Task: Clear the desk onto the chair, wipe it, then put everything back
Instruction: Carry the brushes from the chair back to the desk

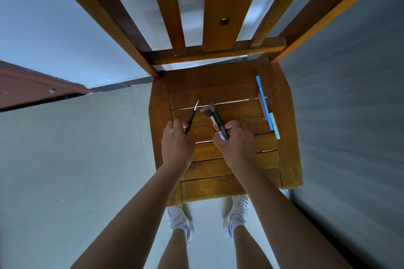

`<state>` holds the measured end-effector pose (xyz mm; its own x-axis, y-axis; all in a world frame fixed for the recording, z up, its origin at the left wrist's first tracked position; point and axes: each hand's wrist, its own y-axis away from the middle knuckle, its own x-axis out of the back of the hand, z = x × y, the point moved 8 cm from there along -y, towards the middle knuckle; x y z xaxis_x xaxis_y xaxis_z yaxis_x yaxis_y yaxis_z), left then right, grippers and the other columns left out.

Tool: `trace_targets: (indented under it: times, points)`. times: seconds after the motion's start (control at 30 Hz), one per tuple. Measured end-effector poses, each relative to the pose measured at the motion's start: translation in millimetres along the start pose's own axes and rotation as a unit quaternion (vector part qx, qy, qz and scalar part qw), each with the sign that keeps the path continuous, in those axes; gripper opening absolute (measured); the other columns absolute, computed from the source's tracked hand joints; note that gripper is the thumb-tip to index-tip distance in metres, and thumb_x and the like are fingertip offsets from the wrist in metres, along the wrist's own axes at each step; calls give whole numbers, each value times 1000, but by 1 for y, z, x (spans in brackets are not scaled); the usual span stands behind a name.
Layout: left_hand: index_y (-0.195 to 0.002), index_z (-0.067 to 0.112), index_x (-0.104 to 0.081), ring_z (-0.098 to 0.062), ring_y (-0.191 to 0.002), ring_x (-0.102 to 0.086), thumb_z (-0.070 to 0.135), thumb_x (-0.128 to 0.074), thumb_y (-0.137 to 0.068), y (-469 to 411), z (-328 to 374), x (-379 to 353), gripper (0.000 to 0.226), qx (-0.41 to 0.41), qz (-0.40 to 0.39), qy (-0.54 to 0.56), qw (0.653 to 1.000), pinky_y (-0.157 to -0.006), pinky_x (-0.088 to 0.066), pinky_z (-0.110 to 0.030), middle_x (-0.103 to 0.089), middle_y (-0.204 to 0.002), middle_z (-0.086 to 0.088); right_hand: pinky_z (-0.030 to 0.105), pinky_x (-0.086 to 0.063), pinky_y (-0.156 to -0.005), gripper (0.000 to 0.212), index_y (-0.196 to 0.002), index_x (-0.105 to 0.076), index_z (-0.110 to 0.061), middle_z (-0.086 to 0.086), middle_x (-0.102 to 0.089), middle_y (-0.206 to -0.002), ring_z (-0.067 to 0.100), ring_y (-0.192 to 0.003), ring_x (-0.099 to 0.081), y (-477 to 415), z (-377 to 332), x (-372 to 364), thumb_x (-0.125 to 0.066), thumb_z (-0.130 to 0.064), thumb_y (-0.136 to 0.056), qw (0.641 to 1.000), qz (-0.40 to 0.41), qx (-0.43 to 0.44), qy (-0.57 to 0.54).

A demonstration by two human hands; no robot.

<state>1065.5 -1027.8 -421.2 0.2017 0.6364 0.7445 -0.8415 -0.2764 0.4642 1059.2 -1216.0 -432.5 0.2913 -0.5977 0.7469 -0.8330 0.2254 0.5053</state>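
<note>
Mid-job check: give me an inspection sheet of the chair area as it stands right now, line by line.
Surface: wooden slatted chair seat, gaps between slats, no spill seen.
Job's things: thin black brush in the left hand; two makeup brushes bunched in the right hand, bristles pointing toward the backrest; blue pen, a brownish pencil and a pale green tube lying along the seat's right edge.
Clutter: nothing seen.
Grippers: left hand closed on the thin brush; right hand closed on the two brushes; both over the seat.
Cables: nothing seen.
Surroundings: pale floor, grey wall at right, reddish wooden edge at left, white shoes below the seat front.
</note>
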Motion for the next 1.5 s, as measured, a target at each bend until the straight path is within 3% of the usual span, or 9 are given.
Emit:
trace_targets:
  times: [0.13, 0.43, 0.57, 0.7, 0.83, 1.07, 1.2, 1.4, 1.5]
  points:
    - [-115, 16, -61, -11, -92, -53, 18, -65, -94, 6, -2, -2, 21, -3, 1, 10, 1000, -79, -42, -23, -64, -110, -1, 13, -38, -54, 25, -104, -64, -19, -7, -66, -89, 10, -74, -65, 4, 10, -5, -72, -38, -90, 999, -16, -15, -41]
    - [-109, 14, -69, -11, -85, -57, 23, -69, -91, 16, -11, 1, 20, 15, 16, 29, 999, -77, -43, -23, -69, -103, 1, 12, -38, -55, 23, -101, -72, -21, -16, -62, -77, 1, -63, -58, 15, 21, 0, -69, -41, -92, 997, -24, -19, -74]
    - [-105, 15, -69, -9, -82, -59, 19, -73, -87, 31, -6, 20, 19, 33, 19, 80, 996, -64, -38, -12, -68, -99, 4, 15, -41, -59, 24, -101, -73, -23, -16, -63, -79, 4, -70, -61, 26, 24, 26, -68, -45, -92, 995, -10, -22, -93]
    - [-97, 22, -64, -9, -79, -62, 22, -74, -87, 53, 26, 70, 14, 25, 40, 127, 991, -64, -40, -13, -67, -94, 7, 15, -40, -59, 23, -102, -73, -27, -24, -59, -77, -1, -69, -59, 42, 6, 81, -67, -47, -91, 994, 11, -9, -105]
    - [-95, 27, -61, -5, -74, -61, 31, -70, -91, 93, 81, 162, 10, -5, 101, 144, 984, -71, -44, -19, -65, -88, 11, 17, -47, -63, 22, -102, -72, -29, -21, -67, -81, 1, -74, -64, 72, -49, 154, -65, -47, -92, 991, 2, 60, -119]
    - [-100, 18, -69, -4, -74, -65, 11, -75, -80, 216, 108, 356, 22, -1, 258, 197, 946, -64, -40, -1, -69, -82, 9, 12, -47, -65, 26, -107, -74, -28, -24, -69, -85, -5, -79, -65, 166, -205, 256, -69, -46, -90, 961, -31, 235, -142]
    - [-93, 25, -68, -3, -72, -65, 12, -75, -77, 292, 83, 428, 22, 28, 325, 256, 910, -68, -50, -15, -68, -76, 16, 13, -50, -63, 27, -109, -74, -28, -24, -67, -81, -6, -76, -66, 241, -287, 285, -72, -44, -87, 929, -58, 326, -163]
    - [-81, 34, -63, 6, -66, -61, 10, -73, -74, 421, 3, 522, 27, 43, 436, 277, 855, -57, -39, -3, -65, -67, 16, 16, -46, -65, 18, -98, -74, -29, -17, -69, -80, 1, -73, -64, 384, -381, 276, -69, -45, -90, 879, -89, 449, -132]
    - [-79, 39, -61, 7, -69, -60, 11, -72, -75, 504, -69, 563, 30, 62, 486, 290, 822, -59, -41, -4, -66, -70, 16, 33, -55, -73, 23, -75, -67, -24, -5, -66, -61, 11, -63, -62, 481, -418, 237, -65, -40, -90, 847, -130, 498, -132]
